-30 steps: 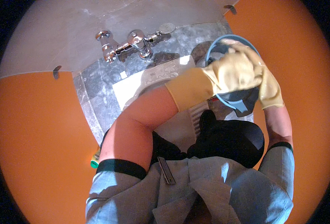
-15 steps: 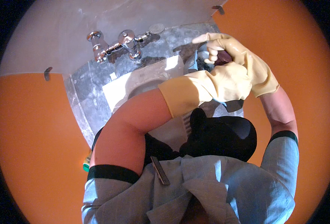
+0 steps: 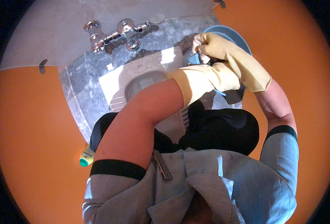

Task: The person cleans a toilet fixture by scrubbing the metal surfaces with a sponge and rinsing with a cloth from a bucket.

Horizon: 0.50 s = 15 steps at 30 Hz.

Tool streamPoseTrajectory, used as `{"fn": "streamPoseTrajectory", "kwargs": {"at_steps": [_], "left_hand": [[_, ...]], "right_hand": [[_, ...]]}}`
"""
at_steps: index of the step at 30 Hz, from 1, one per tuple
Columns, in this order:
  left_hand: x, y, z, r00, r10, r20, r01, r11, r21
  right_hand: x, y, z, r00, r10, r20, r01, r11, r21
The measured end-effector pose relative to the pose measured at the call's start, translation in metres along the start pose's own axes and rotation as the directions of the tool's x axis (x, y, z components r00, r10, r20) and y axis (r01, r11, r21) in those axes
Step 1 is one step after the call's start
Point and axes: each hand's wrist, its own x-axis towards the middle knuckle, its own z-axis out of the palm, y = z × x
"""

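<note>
Both my hands wear pale yellow rubber gloves and come together at the right side of the squat toilet pan (image 3: 150, 76). My right hand (image 3: 211, 47) is closed, its fingers curled beside a small light-blue patch (image 3: 194, 59); what it grips is too hidden to make out. Crossing from the left, my left hand (image 3: 224, 74) passes beneath the right glove, which covers its fingers. Behind and under the gloves stands a round blue bucket (image 3: 230, 31), its far rim showing and its inside mostly hidden.
A chrome flush valve with pipe (image 3: 127, 31) stands at the back by the pale wall (image 3: 53, 33). Grey tiles (image 3: 84, 87) surround the pan, with orange floor (image 3: 30, 130) on both sides. A yellow bottle with a green cap (image 3: 86, 156) is near my left knee.
My right hand's fingers, partly stretched to the left before, are now curled in. The glove has shifted and more of the bucket's far rim shows. My left forearm has moved slightly right.
</note>
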Motion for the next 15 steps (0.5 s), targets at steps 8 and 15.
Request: {"fn": "streamPoseTrajectory", "kwargs": {"at_steps": [8, 15], "left_hand": [[0.029, -0.012, 0.031, 0.993, -0.084, -0.085, 0.099, 0.977, 0.191], [-0.006, 0.025, -0.074, 0.895, -0.053, 0.442, -0.068, 0.965, 0.254]], "right_hand": [[-0.007, -0.020, 0.016, 0.990, 0.020, -0.136, -0.066, 0.938, -0.341], [-0.027, -0.029, 0.006, 0.981, 0.052, -0.186, -0.083, 0.983, -0.164]]}}
